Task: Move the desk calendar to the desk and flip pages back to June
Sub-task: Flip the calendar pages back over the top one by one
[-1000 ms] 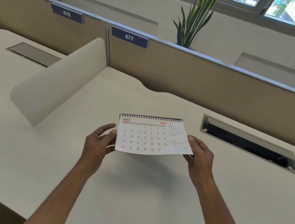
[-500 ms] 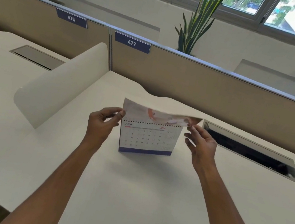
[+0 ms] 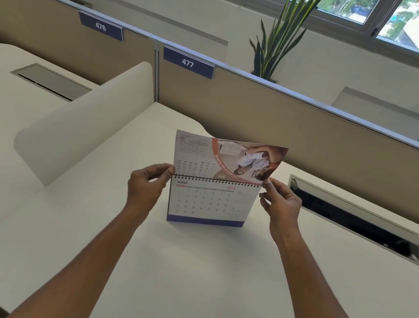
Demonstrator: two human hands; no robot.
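Note:
The spiral-bound desk calendar stands upright on the white desk, showing the JUNE 2026 page with a blue strip along its base. One loose page is raised above the wire binding, its printed back with a photo facing me upside down. My left hand pinches that page's lower left corner at the binding. My right hand pinches the page's lower right corner.
A curved white side divider rises to the left. The beige partition with labels 476 and 477 runs behind. An open cable slot lies right of the calendar, a closed one far left. Plants stand behind the partition.
The July page, lying forward a second ago, has been lifted up over the binding, and the June page now shows. Both hands rose with the page.

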